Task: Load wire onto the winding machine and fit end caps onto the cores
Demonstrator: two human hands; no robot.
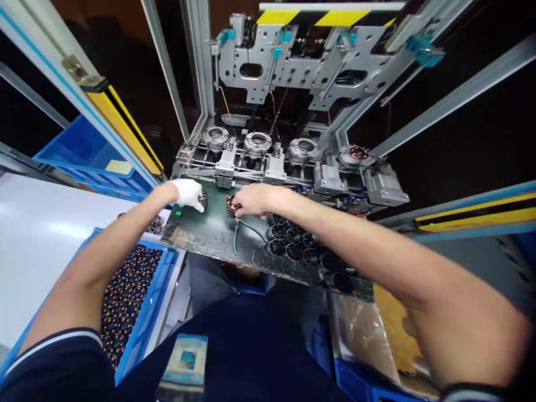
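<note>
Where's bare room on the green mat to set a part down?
Bare patch: green mat between the left hand, the right hand and the mat's near edge, left of the cable. Crowded: black rings under the right forearm; blue bin full of coils.

- Left hand point(188, 192): white cloth glove, matt and soft-looking; the right hand point(251, 200) is bare.
- Wound core point(231, 205) in the right fingers and second core point(203, 197) at the glove: shiny reddish copper wire on dark metal.
- Bench plate point(209, 231): dark green, matt, scratched and worn pale along its near edge.
- Blue crate point(151, 301) at the plate's near left corner: smooth moulded plastic, slightly glossy.
- Round nests point(257, 142) along the far edge: bright, bare machined metal.
- Black rings point(293, 240) at the right edge: dull plastic.
- Clear bag point(360, 324): glossy, wrinkled film.
</note>
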